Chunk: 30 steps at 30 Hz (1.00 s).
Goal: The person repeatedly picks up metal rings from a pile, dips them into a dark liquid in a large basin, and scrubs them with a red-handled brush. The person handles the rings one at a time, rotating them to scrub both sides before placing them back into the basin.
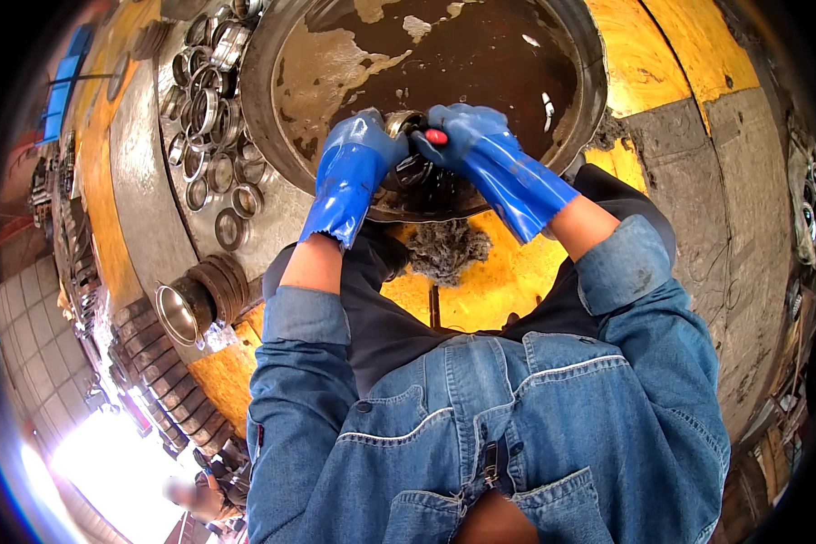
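Note:
Both my hands wear long blue rubber gloves and meet over the near rim of a large round metal basin (pixel 257 100) of dark, oily liquid (pixel 444 72). My left hand (pixel 364 136) is closed on a shiny metal ring (pixel 401 121), like the loose ones at the left. Fingers curled, my right hand (pixel 467 127) grips a dark tool with a red end (pixel 436 137) close against the ring. The tool's working end is hidden, so its kind cannot be made out. Dark, wet, shiny shapes show just below the hands.
Several metal rings (pixel 206 113) lie heaped on a metal sheet left of the basin. Nearer stand a metal cylinder (pixel 179 313) and stacked rusty rings (pixel 222 281). Grey matted fibre (pixel 444 252) sits under the near rim. A person (pixel 210 497) is at the lower left.

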### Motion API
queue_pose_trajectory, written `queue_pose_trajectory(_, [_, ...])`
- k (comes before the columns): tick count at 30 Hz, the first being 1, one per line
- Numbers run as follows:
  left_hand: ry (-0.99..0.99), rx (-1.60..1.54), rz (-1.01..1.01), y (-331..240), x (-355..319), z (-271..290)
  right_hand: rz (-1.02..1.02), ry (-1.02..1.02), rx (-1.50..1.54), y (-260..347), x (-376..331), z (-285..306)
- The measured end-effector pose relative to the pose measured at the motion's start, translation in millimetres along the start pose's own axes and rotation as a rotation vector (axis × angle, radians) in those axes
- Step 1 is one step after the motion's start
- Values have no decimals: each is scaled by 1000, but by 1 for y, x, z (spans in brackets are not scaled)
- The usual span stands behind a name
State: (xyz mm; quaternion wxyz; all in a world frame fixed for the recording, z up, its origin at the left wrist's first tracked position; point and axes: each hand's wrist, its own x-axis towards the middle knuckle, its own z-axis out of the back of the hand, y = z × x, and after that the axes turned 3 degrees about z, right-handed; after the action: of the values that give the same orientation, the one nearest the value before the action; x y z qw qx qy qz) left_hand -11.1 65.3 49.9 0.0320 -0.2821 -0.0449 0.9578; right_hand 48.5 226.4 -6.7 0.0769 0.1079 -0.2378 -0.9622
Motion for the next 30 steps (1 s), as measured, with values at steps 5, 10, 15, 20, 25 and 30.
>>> queue_pose_trajectory(5, [69,-22,25,5,0,8,133,7,-215,16,-7,19])
queue_pose_trajectory(10, [-7,-68,-21,-2,-9,3,-246,-50,225,-1,-5,5])
queue_pose_trajectory(15, [-64,-14,-65,-3,-6,-5,-474,359,1028,-5,-26,39])
queue_pose_trajectory(20, [-57,-52,-31,-2,-4,-4,-336,275,1357,-12,-34,15])
queue_pose_trajectory(25, [-22,-39,-7,-7,-5,0,-135,142,259,-23,3,-21])
queue_pose_trajectory(30, [18,-105,41,3,3,-4,155,92,-196,5,-5,16])
